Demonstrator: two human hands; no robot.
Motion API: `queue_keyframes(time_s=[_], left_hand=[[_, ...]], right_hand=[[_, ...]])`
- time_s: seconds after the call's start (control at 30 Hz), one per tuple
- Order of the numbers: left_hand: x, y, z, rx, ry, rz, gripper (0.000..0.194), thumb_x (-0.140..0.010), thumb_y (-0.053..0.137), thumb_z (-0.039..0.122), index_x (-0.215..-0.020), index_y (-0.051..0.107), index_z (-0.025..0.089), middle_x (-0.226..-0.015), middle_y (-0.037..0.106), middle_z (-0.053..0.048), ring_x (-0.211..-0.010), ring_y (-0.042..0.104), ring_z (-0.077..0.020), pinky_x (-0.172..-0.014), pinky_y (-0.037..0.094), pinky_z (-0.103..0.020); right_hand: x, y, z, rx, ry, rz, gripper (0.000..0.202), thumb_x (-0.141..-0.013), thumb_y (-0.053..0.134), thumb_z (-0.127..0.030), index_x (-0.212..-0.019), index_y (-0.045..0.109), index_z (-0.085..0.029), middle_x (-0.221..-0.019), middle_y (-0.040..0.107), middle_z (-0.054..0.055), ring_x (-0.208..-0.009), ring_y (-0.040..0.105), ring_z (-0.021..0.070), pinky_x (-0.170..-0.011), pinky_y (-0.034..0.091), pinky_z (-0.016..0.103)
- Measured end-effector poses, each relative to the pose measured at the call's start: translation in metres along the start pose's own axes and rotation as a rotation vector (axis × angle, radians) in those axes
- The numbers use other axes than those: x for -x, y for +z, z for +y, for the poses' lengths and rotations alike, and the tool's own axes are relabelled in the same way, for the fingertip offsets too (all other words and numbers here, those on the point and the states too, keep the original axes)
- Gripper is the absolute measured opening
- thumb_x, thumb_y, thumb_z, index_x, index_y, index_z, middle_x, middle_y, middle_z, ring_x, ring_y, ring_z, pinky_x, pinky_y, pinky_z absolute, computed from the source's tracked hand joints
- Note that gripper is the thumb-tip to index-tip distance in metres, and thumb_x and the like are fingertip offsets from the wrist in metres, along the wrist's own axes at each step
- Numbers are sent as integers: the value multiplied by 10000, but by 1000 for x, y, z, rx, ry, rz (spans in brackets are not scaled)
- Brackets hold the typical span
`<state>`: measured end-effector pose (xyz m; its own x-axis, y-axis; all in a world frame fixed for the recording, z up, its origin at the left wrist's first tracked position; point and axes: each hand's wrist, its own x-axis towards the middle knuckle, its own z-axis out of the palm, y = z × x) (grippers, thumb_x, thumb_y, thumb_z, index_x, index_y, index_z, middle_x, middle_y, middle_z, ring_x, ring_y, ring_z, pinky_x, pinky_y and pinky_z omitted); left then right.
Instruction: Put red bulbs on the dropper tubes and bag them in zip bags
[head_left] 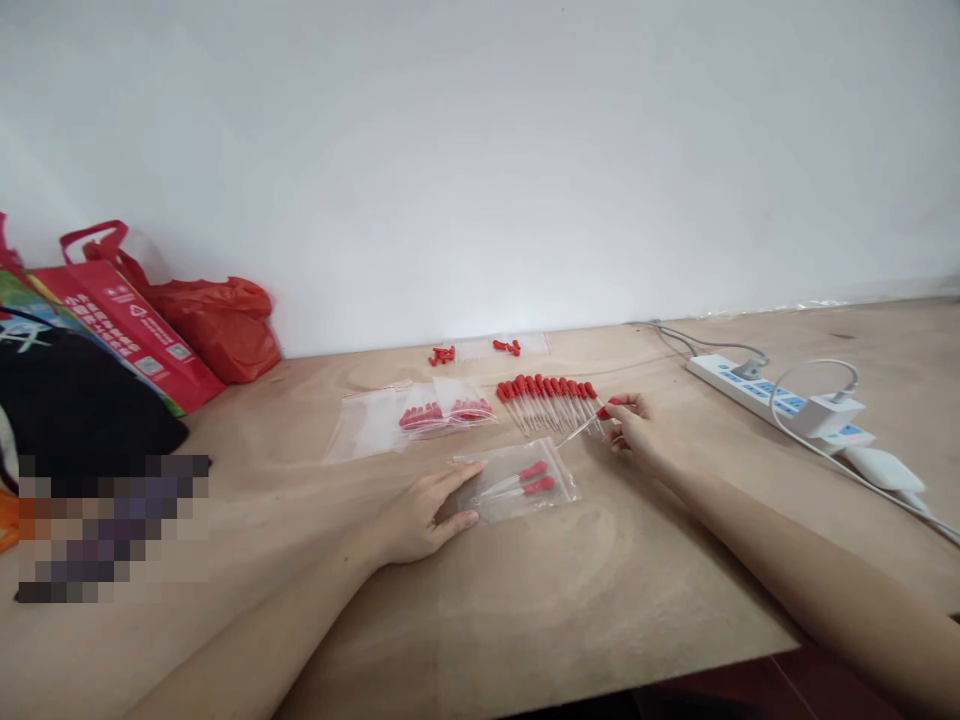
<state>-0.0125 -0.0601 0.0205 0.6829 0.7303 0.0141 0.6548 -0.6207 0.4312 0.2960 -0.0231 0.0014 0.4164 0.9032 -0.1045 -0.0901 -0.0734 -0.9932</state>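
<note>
A clear zip bag [499,500] with two red-bulbed droppers [538,484] inside lies flat on the wooden table. My left hand [431,510] rests at its left end, fingers apart, thumb and fingertips touching the plastic. To the right, my right hand [634,430] pinches the red bulb of a dropper [581,430], whose clear stem slants down-left towards the bag's upper right corner. Just behind that hand is a fanned row of several red-bulbed droppers [540,388]. Left of the row, overlapping clear bags [367,425] hold more red-bulbed droppers [421,415].
Near the wall lie small red bulbs [442,355] and clear stems, with more bulbs [506,347] on a bag. A white power strip [712,375] with plugs and cables is on the right. Red bags [217,325] and a black bag [82,400] stand at the left.
</note>
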Motion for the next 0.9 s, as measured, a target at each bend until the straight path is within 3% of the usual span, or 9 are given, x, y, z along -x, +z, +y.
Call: queue_keyframes(time_s=[0.17,0.4,0.53,0.63,0.8,0.9], left_hand=[[1,0,-1,-11,0,-3,535,-844,416,415,-1328,259,249,-1361,346,-37,-1226,342,-223,-1004,308,-405],[1,0,-1,-15,10,0,533,-847,409,418,-1330,249,257,-1357,353,-35,-1221,350,-214,-1002,311,-398],[0,0,0,-10,6,1,531,-848,411,413,-1329,254,255,-1356,354,-36,-1218,355,-212,-1003,311,-393],[0,0,0,-5,23,15,526,-844,424,399,-1325,268,254,-1350,364,-42,-1210,366,-217,-995,319,-399],[-1,1,-2,18,82,57,492,-838,450,363,-1304,322,268,-1317,413,-38,-1195,385,-216,-994,319,-404],[-3,2,-4,6,113,30,406,-847,438,338,-1249,415,294,-1312,418,-26,-1198,381,-212,-996,315,-405]], right_hand=[[22,14,1,-48,75,-135,147,-704,532,-203,-786,411,-197,-684,582,-14,-325,453,44,-249,283,146],[41,30,8,-65,88,-428,198,-677,583,-247,-788,429,-192,-559,546,-53,-273,399,37,-227,221,140],[45,31,5,60,113,-545,185,-687,579,-278,-796,470,-175,-357,413,-100,-260,376,54,-245,191,128],[49,34,4,188,64,-633,180,-688,578,-298,-775,531,-147,-347,432,-80,-270,367,47,-258,182,132],[43,33,4,373,2,-684,194,-732,508,-296,-789,597,-134,-334,425,-67,-278,366,56,-288,231,155],[19,19,0,476,-125,-495,182,-719,507,-274,-820,593,-149,-469,520,-44,-335,422,65,-340,309,178]])
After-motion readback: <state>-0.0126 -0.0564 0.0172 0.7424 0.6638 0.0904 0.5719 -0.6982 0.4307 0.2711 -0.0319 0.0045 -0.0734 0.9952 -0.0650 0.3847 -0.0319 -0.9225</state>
